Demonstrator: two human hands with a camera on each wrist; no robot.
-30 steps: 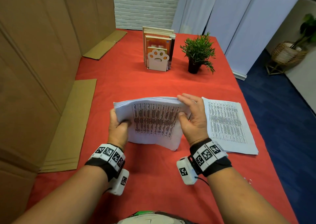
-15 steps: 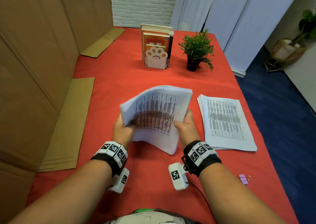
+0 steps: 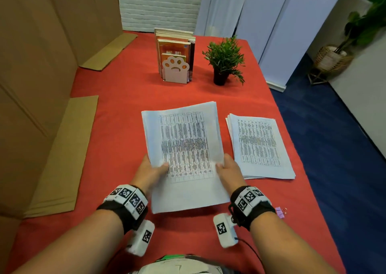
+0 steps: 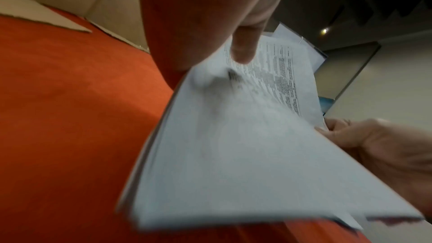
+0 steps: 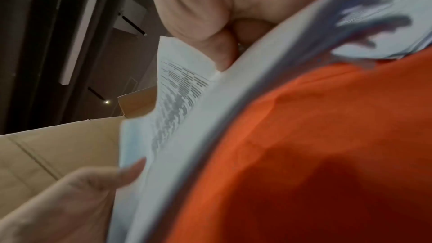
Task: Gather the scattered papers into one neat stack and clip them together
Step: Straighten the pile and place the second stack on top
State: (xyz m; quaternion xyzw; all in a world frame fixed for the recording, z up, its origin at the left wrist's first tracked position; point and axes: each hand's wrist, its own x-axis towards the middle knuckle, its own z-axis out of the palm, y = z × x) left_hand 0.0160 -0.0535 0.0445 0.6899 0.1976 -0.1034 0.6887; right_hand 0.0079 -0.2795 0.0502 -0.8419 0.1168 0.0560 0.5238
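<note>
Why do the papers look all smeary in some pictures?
Head view: the held stack of papers is fairly sharp, table lines readable. Left wrist view: its near edge is smeared, probably by motion. Right wrist view: it is blurred too.

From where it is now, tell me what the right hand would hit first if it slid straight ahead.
Probably nothing soon: the right hand, gripping the held sheaf, points up the gap between it and the second stack. Farther on stands the plant; depth is uncertain.

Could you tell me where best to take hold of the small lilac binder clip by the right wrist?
Probably by the wire handles of the small lilac binder clip, from the table's right edge: it lies flat on the red tablecloth, handles pointing right. The right hand is busy.
</note>
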